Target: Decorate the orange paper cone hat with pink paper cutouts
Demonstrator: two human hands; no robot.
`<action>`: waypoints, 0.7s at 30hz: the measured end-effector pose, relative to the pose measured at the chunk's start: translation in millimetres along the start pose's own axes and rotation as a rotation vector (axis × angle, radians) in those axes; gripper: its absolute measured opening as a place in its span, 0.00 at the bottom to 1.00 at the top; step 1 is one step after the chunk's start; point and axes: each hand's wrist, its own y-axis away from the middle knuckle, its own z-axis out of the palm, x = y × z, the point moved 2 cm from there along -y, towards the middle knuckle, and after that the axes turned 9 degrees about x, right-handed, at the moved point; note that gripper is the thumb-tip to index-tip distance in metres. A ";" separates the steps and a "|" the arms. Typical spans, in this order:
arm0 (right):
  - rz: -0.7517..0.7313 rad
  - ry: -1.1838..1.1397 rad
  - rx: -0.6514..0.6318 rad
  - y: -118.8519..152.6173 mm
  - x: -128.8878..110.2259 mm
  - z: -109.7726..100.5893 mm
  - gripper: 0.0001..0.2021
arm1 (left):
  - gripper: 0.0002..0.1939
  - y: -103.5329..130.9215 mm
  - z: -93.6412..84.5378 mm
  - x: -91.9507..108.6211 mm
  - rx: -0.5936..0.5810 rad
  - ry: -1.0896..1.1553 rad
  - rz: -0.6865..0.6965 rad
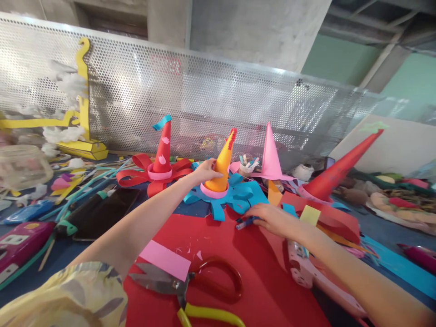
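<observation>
My left hand (205,173) is closed on a yellow-orange paper cone (223,165) with a red curled tip and a pink band at its base. The cone stands on blue looped paper strips (238,193). Low over a red paper sheet (218,234), my right hand (267,215) has its fingers closed around a small blue pen-like thing (245,223), partly hidden by the fingers. Nearer to me lie scissors (176,284) with one red and one yellow handle, their blades apart, beside a pink paper strip (165,260).
A red cone (162,152), a pink cone (270,156) and a longer tilted red cone (340,170) stand along the back. A perforated metal panel (204,100) rises behind them. A pink glue gun (316,279) lies at right, a black phone (107,213) at left.
</observation>
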 end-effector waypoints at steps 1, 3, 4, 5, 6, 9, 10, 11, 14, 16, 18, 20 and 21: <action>0.002 0.007 0.003 0.7 -1.0 -0.3 0.18 | 0.27 1.4 -0.8 1.4 0.000 -0.013 0.003; 0.006 0.024 0.012 1.9 -2.4 -0.4 0.18 | 0.29 4.2 -2.8 3.8 0.003 -0.041 0.007; 0.005 0.032 0.016 2.3 -2.8 -0.1 0.18 | 0.30 5.5 -3.8 4.7 0.004 -0.054 0.007; 0.003 0.039 0.019 2.5 -3.1 0.2 0.18 | 0.31 6.8 -4.8 5.2 0.006 -0.066 0.006; -0.002 0.046 0.023 2.6 -3.5 0.5 0.17 | 0.33 7.9 -5.9 5.4 0.010 -0.074 0.002; -0.028 0.062 0.031 3.6 -6.0 -0.4 0.16 | 0.36 11.6 -11.3 6.2 0.028 -0.083 -0.028; -0.041 0.067 0.034 4.5 -7.8 -1.4 0.16 | 0.37 13.2 -14.4 7.1 0.037 -0.080 -0.039; -0.056 0.073 0.037 5.9 -10.4 -2.6 0.15 | 0.36 15.2 -18.4 8.5 0.049 -0.075 -0.047; -0.107 0.091 0.042 12.4 -21.1 -5.5 0.13 | 0.27 25.0 -36.0 16.5 0.109 -0.050 -0.039; -0.135 0.103 0.041 17.9 -29.2 -5.4 0.11 | 0.16 35.7 -50.8 24.2 0.138 -0.022 -0.022; -0.156 0.110 0.037 22.7 -36.0 -3.5 0.11 | 0.06 49.3 -66.3 33.0 0.128 0.015 -0.013; -0.172 0.109 0.038 25.6 -40.8 -0.7 0.10 | 0.02 64.9 -82.6 41.7 0.129 0.044 -0.011; -0.179 0.107 0.040 26.3 -42.4 0.5 0.10 | 0.02 73.0 -91.0 45.8 0.139 0.053 -0.013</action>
